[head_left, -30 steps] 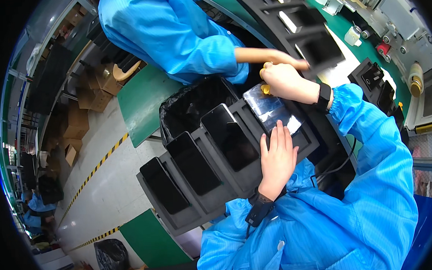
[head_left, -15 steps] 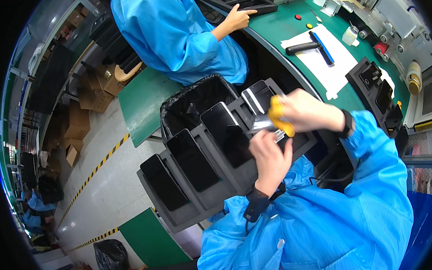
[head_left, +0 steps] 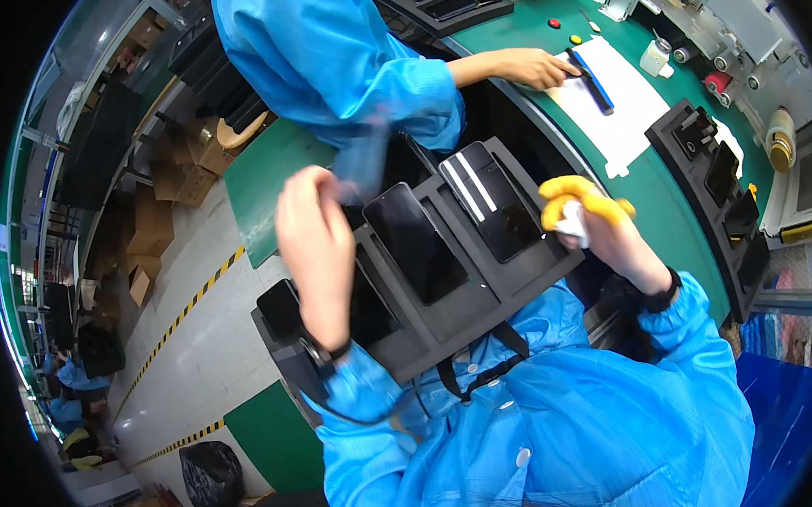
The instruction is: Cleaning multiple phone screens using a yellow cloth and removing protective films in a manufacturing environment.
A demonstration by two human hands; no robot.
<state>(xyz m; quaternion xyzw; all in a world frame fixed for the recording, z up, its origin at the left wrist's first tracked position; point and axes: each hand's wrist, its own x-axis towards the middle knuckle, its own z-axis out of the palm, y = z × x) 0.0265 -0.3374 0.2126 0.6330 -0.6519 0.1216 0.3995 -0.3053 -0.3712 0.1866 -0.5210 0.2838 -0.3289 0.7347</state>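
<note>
- Grey concrete floor (head_left: 200, 347) with yellow-black striped tape is being seen at far left, cardboard boxes (head_left: 152, 235) being stacked beside it; no hand is near these.
- The left hand (head_left: 314, 244) is being held raised over the left part of the black tray (head_left: 445, 293); fingers are being pinched together on a thin clear film (head_left: 364, 159), which is blurred, so how firm the pinch is cannot be told.
- The tray, moulded with slanted slots, is being kept across the lap, just below both hands.
- Dark glass panels (head_left: 415, 244) are being seated in the slots; the one under the film is looking bare and glossy, judged as already peeled.
- A panel with two white strips (head_left: 481, 190) is lying in the next slot, between the two hands and touched by neither; judged as work left.
- Slots at the tray's lower left are partly hidden by the forearm, so their state cannot be told.
- The right hand (head_left: 598, 230) is being held at the tray's right edge, closed around a small white wad (head_left: 571, 222), with yellow finger cots (head_left: 568, 194) being worn.
- A co-worker's hand (head_left: 525, 64) is being rested on a white sheet (head_left: 619, 105) on the green bench (head_left: 675, 212), well apart from the tray.
- Another black tray (head_left: 714, 173) is being stored at far right.
</note>
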